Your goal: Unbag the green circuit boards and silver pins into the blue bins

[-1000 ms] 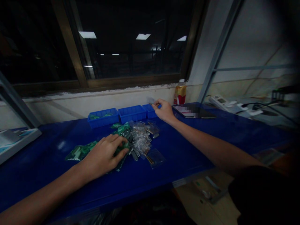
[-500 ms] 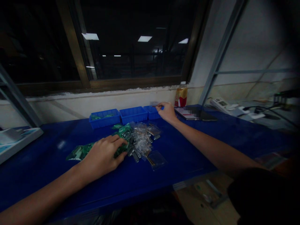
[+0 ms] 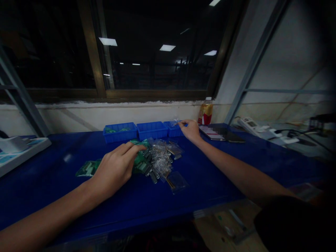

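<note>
My right hand (image 3: 191, 131) pinches a small clear plastic bag (image 3: 174, 122) and holds it over the right-hand blue bin (image 3: 173, 132). What is inside that bag is too small to make out. My left hand (image 3: 117, 162) rests at the left side of a pile, its fingers stretched over green bags (image 3: 139, 159) and its thumb mostly hidden. Grey metal parts (image 3: 153, 175) lie mid-pile. Clear bags (image 3: 160, 157) with brass-coloured pins cover the right side. One clear bag of pins (image 3: 177, 182) lies nearest the front edge.
The left blue bin (image 3: 120, 135) holds green bags; a middle blue bin (image 3: 152, 131) stands beside it. A red-and-gold bottle (image 3: 205, 112), a phone (image 3: 212, 133) and a dark flat device (image 3: 232, 136) are at the back right. Power strips (image 3: 23, 148) sit at left.
My right hand has lowered the clear bag toward the right-hand bin. My left hand's fingers have shifted slightly on the green bags. The camera view has moved a little.
</note>
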{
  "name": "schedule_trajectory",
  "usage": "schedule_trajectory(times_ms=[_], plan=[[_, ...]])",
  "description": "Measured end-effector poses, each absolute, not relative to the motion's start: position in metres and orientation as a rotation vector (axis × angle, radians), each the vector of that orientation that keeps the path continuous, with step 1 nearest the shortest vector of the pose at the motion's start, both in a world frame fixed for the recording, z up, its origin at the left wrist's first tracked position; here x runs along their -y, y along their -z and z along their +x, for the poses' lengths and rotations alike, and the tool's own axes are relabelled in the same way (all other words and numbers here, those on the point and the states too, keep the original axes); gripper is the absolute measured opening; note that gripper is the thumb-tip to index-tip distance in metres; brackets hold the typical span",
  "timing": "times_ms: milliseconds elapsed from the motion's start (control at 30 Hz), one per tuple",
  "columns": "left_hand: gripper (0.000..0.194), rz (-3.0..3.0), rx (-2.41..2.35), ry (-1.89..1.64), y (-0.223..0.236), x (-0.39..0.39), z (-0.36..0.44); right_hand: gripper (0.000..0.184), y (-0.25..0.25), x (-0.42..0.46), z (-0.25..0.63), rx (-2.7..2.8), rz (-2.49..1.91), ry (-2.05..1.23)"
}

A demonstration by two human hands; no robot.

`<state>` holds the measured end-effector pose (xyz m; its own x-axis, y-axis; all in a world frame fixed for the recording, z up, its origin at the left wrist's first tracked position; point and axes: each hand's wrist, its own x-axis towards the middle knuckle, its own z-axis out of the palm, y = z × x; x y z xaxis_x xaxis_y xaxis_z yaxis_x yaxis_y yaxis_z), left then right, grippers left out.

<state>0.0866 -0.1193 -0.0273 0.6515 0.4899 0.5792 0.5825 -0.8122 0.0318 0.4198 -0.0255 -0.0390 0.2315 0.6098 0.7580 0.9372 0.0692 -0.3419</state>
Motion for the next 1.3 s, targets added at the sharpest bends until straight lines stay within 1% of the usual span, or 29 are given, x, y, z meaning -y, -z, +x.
schedule_trajectory(times_ms=[100, 333, 633, 833, 1033, 1300], plan=[[0.034, -2.757, 0.846, 0.917, 0.0282, 0.1186, 0.0872, 0.024, 0.0402, 0.025, 0.4221, 1.454, -1.669, 0.474], [0.021, -2.886, 0.815, 0.933, 0.0285, 0.1164, 0.0896, 0.024, 0.0421, 0.0242, 0.4229, 1.38, -1.756, 0.452], [0.012, -2.872, 0.887, 0.926, 0.0282, 0.1173, 0.0908, 0.023, 0.0442, 0.021, 0.4248, 1.373, -1.854, 0.413], [0.015, -2.813, 0.805, 0.841, 0.0285, 0.1175, 0.0897, 0.023, 0.0419, 0.0192, 0.4243, 1.363, -1.917, 0.356], [0.018, -2.712, 0.812, 0.961, 0.0245, 0.1219, 0.0889, 0.024, 0.0415, 0.0192, 0.4255, 1.346, -1.927, 0.337], [0.017, -2.925, 0.815, 0.95, 0.029, 0.122, 0.0906, 0.024, 0.0346, 0.023, 0.4224, 1.296, -1.902, 0.356]])
